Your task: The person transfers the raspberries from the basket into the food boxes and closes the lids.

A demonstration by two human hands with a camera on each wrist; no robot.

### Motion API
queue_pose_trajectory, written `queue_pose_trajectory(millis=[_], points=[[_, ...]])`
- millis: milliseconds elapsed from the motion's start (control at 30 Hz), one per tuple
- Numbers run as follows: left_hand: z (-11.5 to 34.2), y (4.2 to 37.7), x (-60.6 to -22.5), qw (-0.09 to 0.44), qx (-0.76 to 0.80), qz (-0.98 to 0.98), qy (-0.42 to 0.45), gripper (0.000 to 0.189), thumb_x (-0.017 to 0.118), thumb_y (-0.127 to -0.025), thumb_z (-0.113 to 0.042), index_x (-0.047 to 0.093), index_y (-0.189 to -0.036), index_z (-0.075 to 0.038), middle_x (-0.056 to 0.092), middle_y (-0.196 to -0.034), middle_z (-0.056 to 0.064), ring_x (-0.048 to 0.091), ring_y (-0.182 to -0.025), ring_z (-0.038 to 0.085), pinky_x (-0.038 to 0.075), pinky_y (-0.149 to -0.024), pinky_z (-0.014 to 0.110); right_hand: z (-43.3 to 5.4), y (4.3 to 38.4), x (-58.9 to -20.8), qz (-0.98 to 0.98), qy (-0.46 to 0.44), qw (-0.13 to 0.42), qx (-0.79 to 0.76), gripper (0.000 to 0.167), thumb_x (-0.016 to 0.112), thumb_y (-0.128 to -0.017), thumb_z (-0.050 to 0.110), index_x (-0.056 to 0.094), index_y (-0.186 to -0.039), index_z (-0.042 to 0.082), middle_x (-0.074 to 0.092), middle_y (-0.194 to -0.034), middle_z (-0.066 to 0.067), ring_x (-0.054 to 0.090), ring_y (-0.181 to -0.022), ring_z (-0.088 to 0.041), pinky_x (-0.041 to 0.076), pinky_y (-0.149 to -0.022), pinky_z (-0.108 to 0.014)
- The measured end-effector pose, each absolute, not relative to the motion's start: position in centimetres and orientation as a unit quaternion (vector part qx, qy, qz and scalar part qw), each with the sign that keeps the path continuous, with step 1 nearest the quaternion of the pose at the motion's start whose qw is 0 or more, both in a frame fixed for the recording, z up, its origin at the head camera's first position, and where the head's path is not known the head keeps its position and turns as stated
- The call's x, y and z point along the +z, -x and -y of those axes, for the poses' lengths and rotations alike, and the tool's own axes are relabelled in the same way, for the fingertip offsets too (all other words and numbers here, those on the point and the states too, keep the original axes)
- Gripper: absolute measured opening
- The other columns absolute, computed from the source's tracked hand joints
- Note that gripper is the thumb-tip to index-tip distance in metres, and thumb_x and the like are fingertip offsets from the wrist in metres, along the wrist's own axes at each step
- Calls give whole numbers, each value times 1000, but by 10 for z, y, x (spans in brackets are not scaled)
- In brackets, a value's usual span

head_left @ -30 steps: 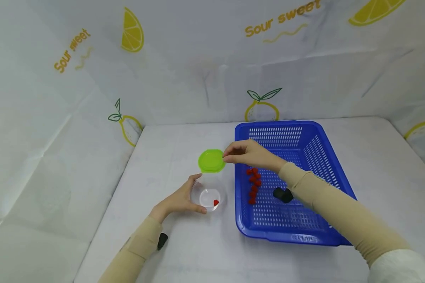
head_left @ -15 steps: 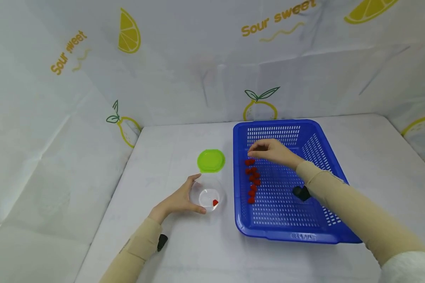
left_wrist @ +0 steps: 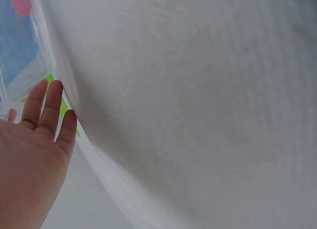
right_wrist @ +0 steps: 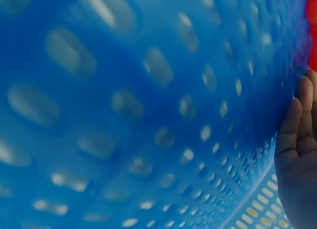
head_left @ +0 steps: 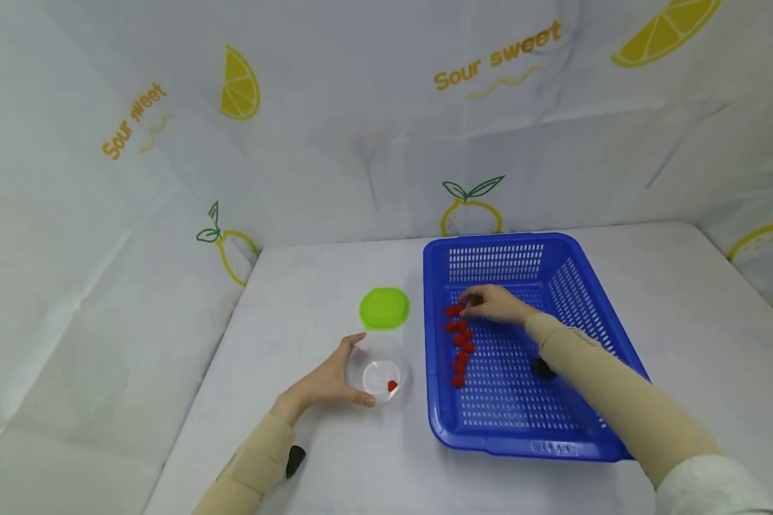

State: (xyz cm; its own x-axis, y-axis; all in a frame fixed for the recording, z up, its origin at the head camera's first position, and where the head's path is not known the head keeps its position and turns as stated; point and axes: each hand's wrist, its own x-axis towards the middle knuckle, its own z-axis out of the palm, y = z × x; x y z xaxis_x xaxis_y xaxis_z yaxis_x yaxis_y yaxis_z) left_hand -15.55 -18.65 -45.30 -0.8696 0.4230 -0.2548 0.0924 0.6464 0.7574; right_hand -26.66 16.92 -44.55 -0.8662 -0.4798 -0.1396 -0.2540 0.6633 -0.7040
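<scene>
A clear plastic container [head_left: 378, 368] with one red piece [head_left: 393, 385] in it stands on the white table. My left hand [head_left: 325, 379] holds its left side, thumb at the front and fingers behind; in the left wrist view the fingers [left_wrist: 49, 110] lie against its wall. In the blue basket [head_left: 489, 443], several small red pieces [head_left: 462, 340] lie in a rough line along the left side. My right hand [head_left: 496, 304] reaches in at the far end of that line, its thumb and forefinger parted around a red piece. Its fingers [right_wrist: 292, 125] hide part of the contact.
A green lid [head_left: 383, 309] lies flat behind the container. The basket's raised left wall [head_left: 431, 343] stands between container and red pieces. A white cloth wall [head_left: 335, 143] with lemon prints closes off the back and left.
My right hand has moved right, from beside the green lid into the basket, then down to the far red pieces. My left hand stays at the container. The head view has tilted slightly up.
</scene>
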Motion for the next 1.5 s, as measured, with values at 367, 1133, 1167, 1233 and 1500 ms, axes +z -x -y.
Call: queue_pose_trajectory(millis=[367, 1133, 1167, 1233, 1500], points=[[185, 156, -452, 211, 396, -881, -146, 113, 86, -58, -41, 17, -146, -25, 26, -151, 13, 25, -141, 30, 26, -112, 54, -168, 264, -447, -898, 205, 172, -349, 29, 61, -89, 20, 63, -113, 4, 64, -99, -11, 54, -88, -21, 47, -80, -34], [187, 153, -452, 203, 399, -882, -149, 112, 86, -59, -41, 17, -146, -26, 26, -151, 14, 25, -141, 31, 26, -112, 55, -177, 261, -437, -900, 202, 171, -346, 24, 66, -85, 19, 64, -105, 7, 66, -96, -8, 59, -89, -18, 48, -83, -39], [187, 154, -452, 202, 398, -882, -150, 112, 86, -59, -42, 17, -146, -25, 27, -151, 14, 25, -141, 31, 26, -112, 54, -178, 260, -435, -899, 202, 170, -348, 24, 66, -85, 19, 64, -105, 6, 66, -96, -9, 59, -89, -18, 48, -84, -39], [187, 154, -452, 202, 398, -882, -149, 112, 86, -59, -41, 17, -146, -25, 26, -151, 14, 24, -142, 31, 26, -112, 54, -178, 259, -431, -897, 198, 170, -356, 24, 65, -86, 20, 64, -107, 7, 67, -98, -9, 59, -91, -19, 48, -85, -40], [187, 154, -451, 204, 403, -879, -151, 112, 86, -59, -40, 17, -146, -25, 25, -152, 15, 25, -142, 30, 26, -113, 53, -175, 253, -418, -888, 193, 169, -382, 26, 62, -89, 24, 65, -109, 8, 67, -104, -9, 59, -97, -20, 49, -89, -41]])
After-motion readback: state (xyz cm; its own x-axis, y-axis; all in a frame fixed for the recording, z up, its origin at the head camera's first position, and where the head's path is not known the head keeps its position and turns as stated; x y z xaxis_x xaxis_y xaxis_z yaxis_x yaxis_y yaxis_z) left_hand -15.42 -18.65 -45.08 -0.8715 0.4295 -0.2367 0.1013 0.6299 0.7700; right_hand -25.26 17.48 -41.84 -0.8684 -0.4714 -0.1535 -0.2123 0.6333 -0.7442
